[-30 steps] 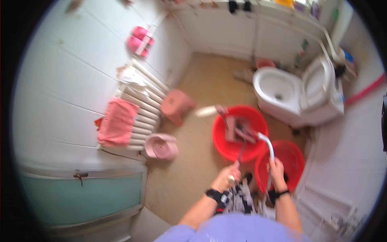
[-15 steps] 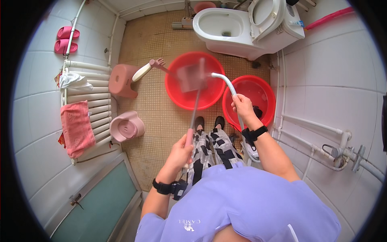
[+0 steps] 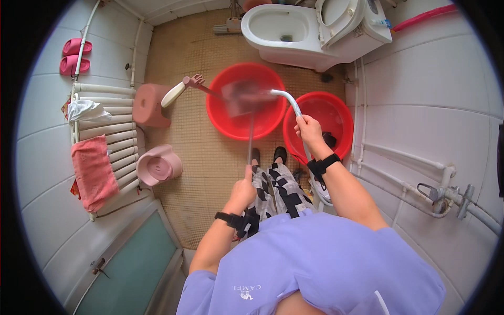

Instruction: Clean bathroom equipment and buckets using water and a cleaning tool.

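Both bare forearms reach forward from the lower edge, each with a dark band at the wrist. The left hand (image 3: 242, 190) is curled into a fist, knuckles up, held low near the body. The right hand (image 3: 310, 131) stretches farther out, fingers wrapped closed, arm nearly straight.

The mop head (image 3: 242, 97) over the big red basin (image 3: 220, 118) is smearing into a grey blur just beyond the right hand (image 3: 310, 131), so its shape is not showing. The hose (image 3: 291, 102) is running down behind that fist and its lower length is disappearing behind the forearm. The left hand (image 3: 242, 191) is wrapping over the top of the thin mop handle (image 3: 250, 142), hiding its end. Something dark (image 3: 329, 139) is lying in the smaller basin (image 3: 344, 113) just past the right wrist, too small to identify.
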`<act>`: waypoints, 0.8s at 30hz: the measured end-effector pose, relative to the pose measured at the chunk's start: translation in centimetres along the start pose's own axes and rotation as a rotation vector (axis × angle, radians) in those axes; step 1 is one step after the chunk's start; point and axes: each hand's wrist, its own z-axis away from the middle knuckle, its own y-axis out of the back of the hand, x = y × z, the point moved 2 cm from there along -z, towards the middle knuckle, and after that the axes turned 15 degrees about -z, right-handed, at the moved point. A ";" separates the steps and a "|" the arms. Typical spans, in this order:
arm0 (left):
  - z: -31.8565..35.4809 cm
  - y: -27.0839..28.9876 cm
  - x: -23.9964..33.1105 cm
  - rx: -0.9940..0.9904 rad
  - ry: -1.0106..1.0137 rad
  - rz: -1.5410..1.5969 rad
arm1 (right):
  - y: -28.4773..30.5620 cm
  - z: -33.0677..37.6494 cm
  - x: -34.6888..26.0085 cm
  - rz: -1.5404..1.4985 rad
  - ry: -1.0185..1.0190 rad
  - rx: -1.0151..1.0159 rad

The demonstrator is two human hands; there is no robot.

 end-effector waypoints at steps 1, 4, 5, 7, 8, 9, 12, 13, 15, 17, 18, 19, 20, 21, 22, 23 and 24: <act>0.3 -0.3 0.5 -0.021 0.039 0.028 | 0.3 0.0 -0.2 0.000 0.001 0.042; 2.7 1.3 2.9 -0.033 0.052 0.123 | 1.2 -0.7 0.1 0.024 0.033 0.065; 3.4 1.3 3.0 -0.033 0.064 0.185 | 1.0 -0.8 0.2 0.026 0.031 0.060; 4.1 1.2 3.2 0.020 0.013 0.178 | 0.7 -1.0 0.1 0.045 0.022 0.062; 4.6 1.4 3.6 0.050 0.013 0.241 | 0.5 -1.2 0.2 0.048 0.023 0.057; 4.9 1.8 3.9 0.081 0.013 0.304 | 0.2 -1.4 0.6 0.044 0.019 0.046; 5.4 3.5 4.7 -0.069 0.118 0.430 | -0.1 -1.4 1.3 0.030 0.000 0.038; 5.3 2.9 4.3 -0.067 0.117 0.436 | -0.2 -1.4 1.3 0.014 -0.011 0.038; 5.1 -0.5 2.8 -0.010 0.091 0.561 | -0.4 -1.1 1.3 0.034 -0.023 0.022; 2.6 -4.8 0.0 0.060 0.076 0.627 | -1.4 -0.8 1.3 0.044 -0.029 -0.011; 1.7 -4.6 -0.2 0.089 0.056 0.658 | -1.3 -0.8 1.4 0.049 -0.041 -0.020; 1.1 -4.4 -0.6 0.121 0.039 0.688 | -1.4 -0.7 1.5 0.054 -0.052 -0.030; 0.4 -1.9 0.1 -0.003 0.144 0.994 | -1.4 -0.7 1.5 0.058 -0.051 -0.024; 0.2 0.5 0.9 -0.132 0.256 1.298 | -1.6 -0.6 1.4 0.041 -0.048 -0.032; 0.4 2.6 1.5 -0.149 0.235 1.457 | -1.8 -0.5 1.4 0.026 -0.048 -0.043; 0.1 3.0 0.9 -0.159 0.244 1.576 | -1.7 -0.3 1.3 0.033 -0.049 -0.047; 0.7 3.3 0.6 -0.191 0.222 1.704 | -1.7 -0.1 1.3 0.009 -0.044 -0.056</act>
